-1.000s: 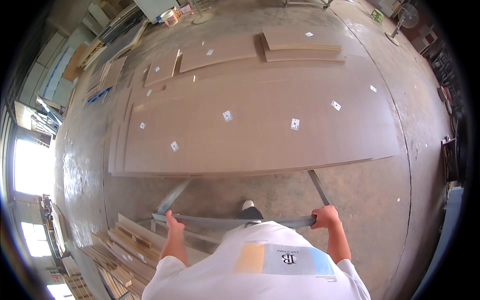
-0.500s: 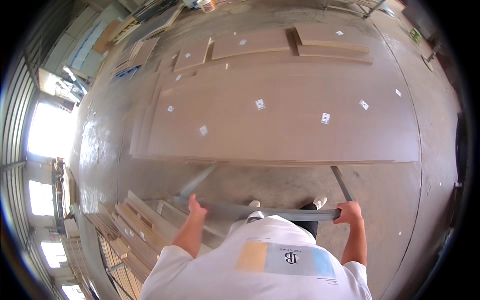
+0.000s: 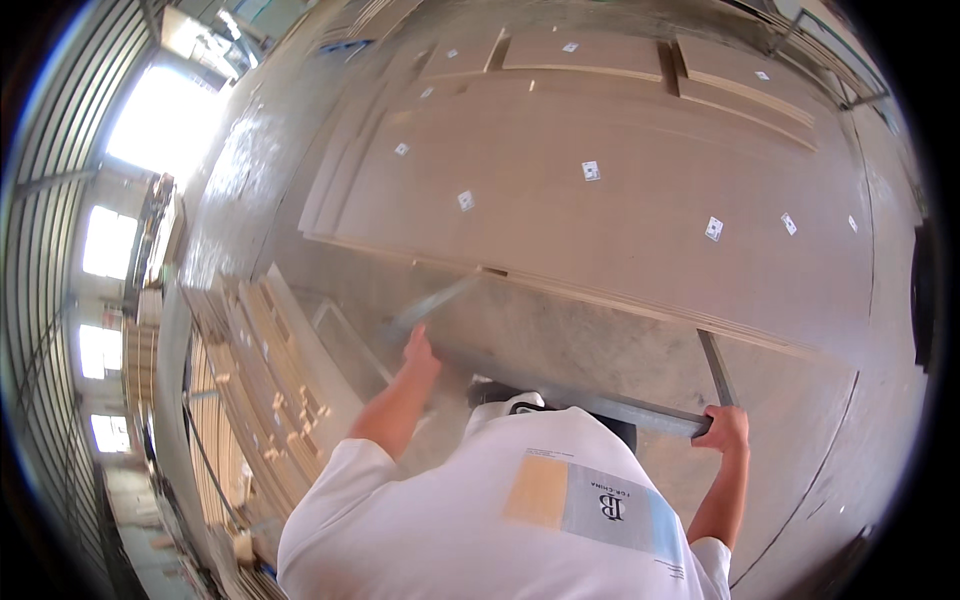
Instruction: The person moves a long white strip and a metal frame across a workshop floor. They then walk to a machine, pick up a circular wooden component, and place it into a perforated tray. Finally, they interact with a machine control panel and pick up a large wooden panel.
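Observation:
A grey metal frame [image 3: 650, 413] crosses in front of my waist, its two side bars running forward to the edge of a large stack of brown boards [image 3: 640, 230]. My right hand [image 3: 727, 428] is wrapped round the right end of the crossbar. At the left corner, my left hand [image 3: 422, 350] is closed against the frame with its thumb raised; motion blur softens the fingers. Several small white labels, one a white label [image 3: 591, 171] near the middle, lie on the boards. Smaller board pieces [image 3: 580, 56] rest on the far part of the stack.
Leaning panels and wood strips [image 3: 270, 370] stand close on my left. A metal rack [image 3: 835, 60] is at the far right. Concrete floor [image 3: 800, 440] shows on my right, with a seam line. Bright windows [image 3: 110, 240] line the left wall.
My view has turned left, so the boards now slant down to the right. My hands stay at the metal frame, which has tilted in view with its left end higher.

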### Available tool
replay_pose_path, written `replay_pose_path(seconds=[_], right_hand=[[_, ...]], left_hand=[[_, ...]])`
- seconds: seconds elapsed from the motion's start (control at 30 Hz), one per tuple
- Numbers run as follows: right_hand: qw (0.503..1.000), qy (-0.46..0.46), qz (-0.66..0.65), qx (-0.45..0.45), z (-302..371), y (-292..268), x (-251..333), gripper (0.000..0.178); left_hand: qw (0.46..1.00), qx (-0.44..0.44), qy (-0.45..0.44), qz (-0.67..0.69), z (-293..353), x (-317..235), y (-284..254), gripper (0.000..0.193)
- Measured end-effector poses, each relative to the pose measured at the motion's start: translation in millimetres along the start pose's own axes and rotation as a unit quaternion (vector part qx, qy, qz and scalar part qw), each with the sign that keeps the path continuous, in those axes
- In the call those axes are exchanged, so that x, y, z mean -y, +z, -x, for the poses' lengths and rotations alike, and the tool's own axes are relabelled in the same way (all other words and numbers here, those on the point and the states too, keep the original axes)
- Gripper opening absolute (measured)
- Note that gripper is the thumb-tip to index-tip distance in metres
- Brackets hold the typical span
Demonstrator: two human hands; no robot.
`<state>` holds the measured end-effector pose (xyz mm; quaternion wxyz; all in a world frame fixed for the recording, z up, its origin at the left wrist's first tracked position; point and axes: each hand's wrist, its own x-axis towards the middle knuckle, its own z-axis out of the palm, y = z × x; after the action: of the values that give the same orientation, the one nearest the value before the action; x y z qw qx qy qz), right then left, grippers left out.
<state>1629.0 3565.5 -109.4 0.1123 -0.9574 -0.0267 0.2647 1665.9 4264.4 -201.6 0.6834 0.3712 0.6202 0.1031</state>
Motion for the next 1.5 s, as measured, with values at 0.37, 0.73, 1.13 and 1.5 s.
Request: replay_pose_path(seconds=[0.37,0.73,1.13,1.5], right_hand=[[0.996,-0.009,0.070,0.053,29,22,-49,0.043],[0.979,-0.010,0.146,0.144,-11,50,-114,0.043],[0.981,-0.100,0.156,0.050,-7,133,-166,0.050],[0.981,-0.153,0.113,0.029,-11,179,-229,0.066]], left_hand=[[0.501,0.112,0.167,-0.842,123,-29,-114,0.052],[0.323,0.190,0.438,-0.817,42,125,-151,0.036],[0.370,0.097,0.464,-0.799,8,249,-218,0.036],[0.443,0.088,0.410,-0.793,38,360,-211,0.021]])
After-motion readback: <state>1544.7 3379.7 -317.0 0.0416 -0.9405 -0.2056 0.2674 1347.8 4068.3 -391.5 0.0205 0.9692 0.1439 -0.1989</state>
